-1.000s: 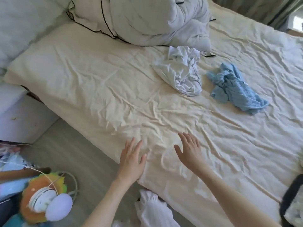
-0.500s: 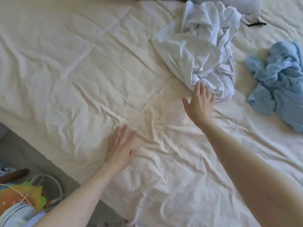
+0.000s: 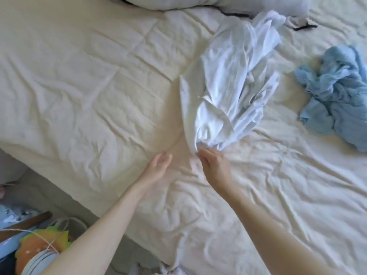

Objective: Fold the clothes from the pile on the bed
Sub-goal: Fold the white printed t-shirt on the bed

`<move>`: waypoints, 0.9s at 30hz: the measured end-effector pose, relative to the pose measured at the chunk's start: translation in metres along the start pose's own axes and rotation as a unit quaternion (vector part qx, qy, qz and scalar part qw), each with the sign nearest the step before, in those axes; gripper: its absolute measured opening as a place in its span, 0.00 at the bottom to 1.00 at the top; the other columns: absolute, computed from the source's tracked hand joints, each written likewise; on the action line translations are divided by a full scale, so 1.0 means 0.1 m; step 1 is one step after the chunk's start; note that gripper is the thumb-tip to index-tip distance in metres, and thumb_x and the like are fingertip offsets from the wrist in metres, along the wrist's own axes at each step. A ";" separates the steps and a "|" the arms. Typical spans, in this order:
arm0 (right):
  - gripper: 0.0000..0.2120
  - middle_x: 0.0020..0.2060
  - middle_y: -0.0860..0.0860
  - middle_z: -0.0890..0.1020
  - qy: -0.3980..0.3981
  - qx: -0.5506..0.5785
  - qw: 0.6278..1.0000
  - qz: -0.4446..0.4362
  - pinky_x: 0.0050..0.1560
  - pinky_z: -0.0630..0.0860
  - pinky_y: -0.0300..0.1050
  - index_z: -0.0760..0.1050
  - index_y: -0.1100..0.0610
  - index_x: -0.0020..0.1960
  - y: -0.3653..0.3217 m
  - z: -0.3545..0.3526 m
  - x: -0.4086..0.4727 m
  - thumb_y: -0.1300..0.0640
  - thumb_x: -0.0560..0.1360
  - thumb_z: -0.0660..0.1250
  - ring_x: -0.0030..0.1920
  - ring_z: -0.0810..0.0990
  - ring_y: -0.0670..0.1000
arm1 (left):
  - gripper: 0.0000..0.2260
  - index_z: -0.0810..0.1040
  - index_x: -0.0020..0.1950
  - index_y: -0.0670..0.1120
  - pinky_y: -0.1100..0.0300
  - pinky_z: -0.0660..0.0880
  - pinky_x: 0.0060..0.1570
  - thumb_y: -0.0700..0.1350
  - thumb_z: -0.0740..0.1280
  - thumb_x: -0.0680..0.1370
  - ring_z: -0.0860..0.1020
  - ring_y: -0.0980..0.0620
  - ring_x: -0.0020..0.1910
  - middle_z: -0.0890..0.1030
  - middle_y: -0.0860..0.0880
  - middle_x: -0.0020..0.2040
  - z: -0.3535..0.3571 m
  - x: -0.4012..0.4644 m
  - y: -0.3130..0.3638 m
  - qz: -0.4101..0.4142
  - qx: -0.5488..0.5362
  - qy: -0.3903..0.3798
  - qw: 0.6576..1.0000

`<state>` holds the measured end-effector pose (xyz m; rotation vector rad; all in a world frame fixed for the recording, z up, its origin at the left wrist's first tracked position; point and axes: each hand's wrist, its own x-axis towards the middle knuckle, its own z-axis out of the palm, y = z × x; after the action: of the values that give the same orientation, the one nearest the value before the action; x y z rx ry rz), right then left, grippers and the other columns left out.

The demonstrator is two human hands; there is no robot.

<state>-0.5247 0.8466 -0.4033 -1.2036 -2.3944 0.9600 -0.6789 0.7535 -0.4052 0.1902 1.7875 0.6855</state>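
White garment (image 3: 228,80), near edge bunched in right hand (image 3: 215,167) fingers

The cream-sheeted bed (image 3: 89,96) carries 2 garments: white garment (image 3: 234,76), blue garment (image 3: 337,92).

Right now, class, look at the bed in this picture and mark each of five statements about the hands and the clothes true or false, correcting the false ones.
1. The right hand has a grip on the near end of the white garment. True.
2. The left hand holds the blue garment. False: it holds nothing, fingers relaxed over the cream sheet.
3. The blue garment lies crumpled, to the right of the white one. True.
4. The white garment is already folded into a neat square. False: it is bunched and stretched out.
5. Both garments lie on the floor. False: both lie on the bed.
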 end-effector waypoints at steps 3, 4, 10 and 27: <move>0.08 0.27 0.55 0.75 -0.070 0.043 0.997 -0.011 0.33 0.68 0.43 0.76 0.62 0.35 -0.26 0.01 -0.49 0.66 0.73 0.68 0.30 0.75 0.58 | 0.27 0.61 0.70 0.55 0.55 0.75 0.48 0.56 0.67 0.74 0.80 0.49 0.53 0.81 0.49 0.58 0.11 -0.27 0.07 -0.011 -0.163 -0.071 0.984; 0.09 0.27 0.55 0.75 -0.090 0.048 0.995 -0.013 0.33 0.67 0.42 0.75 0.61 0.35 -0.31 0.02 -0.67 0.65 0.74 0.68 0.29 0.74 0.57 | 0.28 0.60 0.70 0.55 0.55 0.77 0.47 0.51 0.69 0.74 0.81 0.47 0.52 0.81 0.50 0.57 0.15 -0.35 0.04 -0.001 -0.165 -0.068 0.984; 0.10 0.47 0.53 0.84 -0.320 0.019 0.947 0.032 0.48 0.76 0.49 0.82 0.53 0.54 -0.32 -0.09 -1.41 0.54 0.78 0.63 0.48 0.81 0.56 | 0.08 0.73 0.54 0.44 0.65 0.69 0.36 0.38 0.67 0.76 0.75 0.51 0.42 0.77 0.50 0.44 0.29 -0.90 -0.62 0.073 0.122 0.014 0.990; 0.06 0.36 0.51 0.74 0.066 0.222 0.879 0.416 0.37 0.67 0.37 0.71 0.58 0.41 0.50 -0.25 -0.41 0.58 0.77 0.61 0.39 0.72 0.51 | 0.33 0.48 0.77 0.53 0.45 0.39 0.72 0.37 0.59 0.77 0.39 0.45 0.76 0.43 0.49 0.78 0.48 -0.42 -0.06 0.386 0.734 -0.020 0.559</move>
<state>-0.4570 0.8462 -0.4173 -2.0340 -1.3686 1.4795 -0.6192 0.7463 -0.3829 2.1825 1.7051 -0.5056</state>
